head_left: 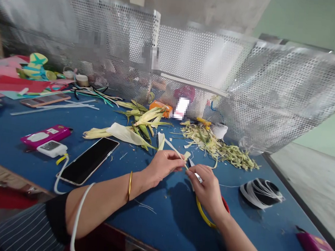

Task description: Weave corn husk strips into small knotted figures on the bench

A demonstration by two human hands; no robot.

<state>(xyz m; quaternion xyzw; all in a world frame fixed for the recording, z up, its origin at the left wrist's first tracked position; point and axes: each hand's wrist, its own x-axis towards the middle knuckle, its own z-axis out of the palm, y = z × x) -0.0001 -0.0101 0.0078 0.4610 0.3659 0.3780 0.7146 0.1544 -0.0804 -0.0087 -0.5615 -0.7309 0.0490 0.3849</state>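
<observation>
My left hand (pixel 166 165) pinches a pale corn husk strip (pixel 174 147) between thumb and fingers. Close beside it, my right hand (pixel 207 187) has thumb and forefinger closed on the lower end of the same strip. Scissors (pixel 202 214) with a yellow and red handle show beneath my right hand, their blades pointing away; most of their middle is hidden. A white thread leads from a black spool (pixel 261 193) at the right toward my right hand. Beyond my left hand lie loose corn husks (pixel 126 134), some green, some cream.
A heap of husk scraps (pixel 223 150) lies at the back right. Left of my forearm are a dark phone (pixel 89 160), a white device (pixel 52 148) with a cable, and a magenta box (pixel 46 136). Perforated metal panels (pixel 104 41) line the blue table's far edge.
</observation>
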